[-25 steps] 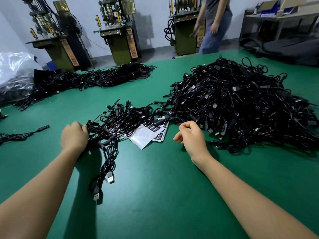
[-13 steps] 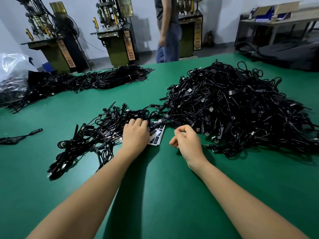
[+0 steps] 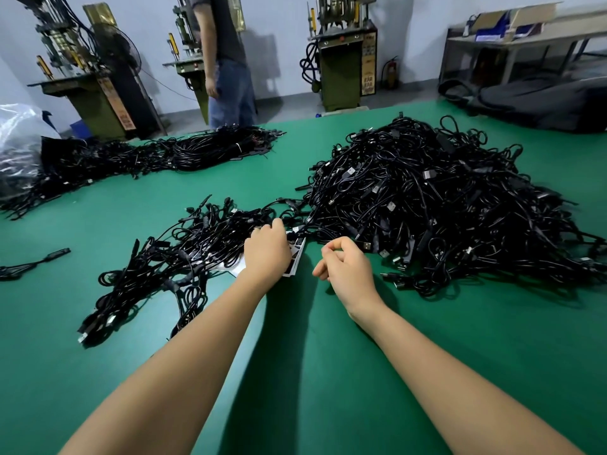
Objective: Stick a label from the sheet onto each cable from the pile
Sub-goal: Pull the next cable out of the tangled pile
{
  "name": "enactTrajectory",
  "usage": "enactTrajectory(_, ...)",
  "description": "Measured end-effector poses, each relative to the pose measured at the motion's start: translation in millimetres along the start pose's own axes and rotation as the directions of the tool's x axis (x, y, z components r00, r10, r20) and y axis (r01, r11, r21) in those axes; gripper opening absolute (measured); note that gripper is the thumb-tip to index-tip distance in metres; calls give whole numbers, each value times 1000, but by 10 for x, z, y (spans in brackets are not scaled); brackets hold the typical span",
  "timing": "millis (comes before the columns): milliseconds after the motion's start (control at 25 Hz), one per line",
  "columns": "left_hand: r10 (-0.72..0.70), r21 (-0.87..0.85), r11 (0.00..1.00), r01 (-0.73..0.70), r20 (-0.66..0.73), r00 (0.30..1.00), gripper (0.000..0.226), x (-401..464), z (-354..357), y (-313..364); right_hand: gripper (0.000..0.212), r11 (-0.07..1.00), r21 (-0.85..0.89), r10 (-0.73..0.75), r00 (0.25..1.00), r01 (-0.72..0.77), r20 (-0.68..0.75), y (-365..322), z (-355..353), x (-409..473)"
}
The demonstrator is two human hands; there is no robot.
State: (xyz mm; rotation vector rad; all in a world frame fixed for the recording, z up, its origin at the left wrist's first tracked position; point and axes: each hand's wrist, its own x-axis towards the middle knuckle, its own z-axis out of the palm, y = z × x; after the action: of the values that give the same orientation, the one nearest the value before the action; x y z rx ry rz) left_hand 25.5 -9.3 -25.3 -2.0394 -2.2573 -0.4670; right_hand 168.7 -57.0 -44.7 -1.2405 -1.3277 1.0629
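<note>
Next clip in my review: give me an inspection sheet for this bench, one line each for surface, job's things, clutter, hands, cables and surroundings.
Surface: green table.
Job's things: label sheet, mostly hidden under the left hand; big cable pile on the right.
Clutter: clear plastic bag at the far left edge.
Hands: left hand rests over the label sheet, fingers among cables; whether it grips anything cannot be told. Right hand curled, thumb meeting fingertips; contents not visible.
Cables: smaller cable heap left of the sheet; long cable row at the back; stray cable at the left.
Surroundings: machines and a standing person behind.
</note>
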Motion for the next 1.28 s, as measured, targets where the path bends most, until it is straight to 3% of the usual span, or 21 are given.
enactTrajectory(120, -18, -336, 942, 11, -17, 1000, 17, -28, -151, -32, 14, 1000, 9, 5, 1000, -5, -2, -3, 7, -3)
enactTrajectory(280, -112, -751, 655, 83, 12, 994, 25, -2, -494, -101, 14, 1000, 12, 4, 1000, -4, -5, 2, 12, 8)
enactTrajectory(440, -70, -916, 399, 34, 7, 998, 17, 20, -761, -107, 14, 1000, -8, 8, 1000, -8, 3, 12, 10, 9)
enactTrajectory(600, 23, -950, 256, -179, -179, 984, 14, 10, -973, -58, 14, 1000, 16, 9, 1000, -9, 17, 12, 7, 8)
enactTrajectory(640, 24, -959, 185, -214, -213, 977, 14, 15, -1036, -43, 14, 1000, 15, 13, 1000, -14, 20, 11, 5, 6)
enactTrajectory(760, -48, -940, -286, -186, -179, 983, 18, 52, -1300, -52, 14, 1000, 5, 12, 1000, -12, 27, 18, -2, -1)
enactTrajectory(800, -85, -908, -374, -190, -170, 982, 22, 66, -1389, -82, 14, 1000, 7, 13, 1000, -13, 28, 18, 1, -3)
enactTrajectory(880, -152, -910, -343, -234, -192, 970, 29, 61, -1517, -146, 14, 999, 23, 21, 1000, -22, 21, 14, 4, 2)
enactTrajectory(1040, -124, -935, -301, -189, -158, 980, 29, -59, -1603, -231, 16, 1000, 14, 13, 1000, -14, 7, 2, 9, 9)
enactTrajectory(1080, -115, -965, -204, -165, -144, 983, 27, -93, -1601, -254, 16, 1000, 15, 11, 1000, -11, 6, 4, 6, 3)
enactTrajectory(1160, -108, -988, 137, -74, -89, 990, 26, -158, -1528, -281, 16, 1000, 12, 5, 1000, -5, 2, 7, 4, -2)
enactTrajectory(1240, -143, -874, 477, 90, 24, 989, 25, -206, -1377, -287, 15, 1000, 9, 5, 1000, -5, 3, 13, 0, 2)
enactTrajectory(1280, -166, -806, 565, 176, 97, 981, 21, -239, -1294, -284, 14, 1000, 7, 7, 1000, -7, 5, 16, 5, 2)
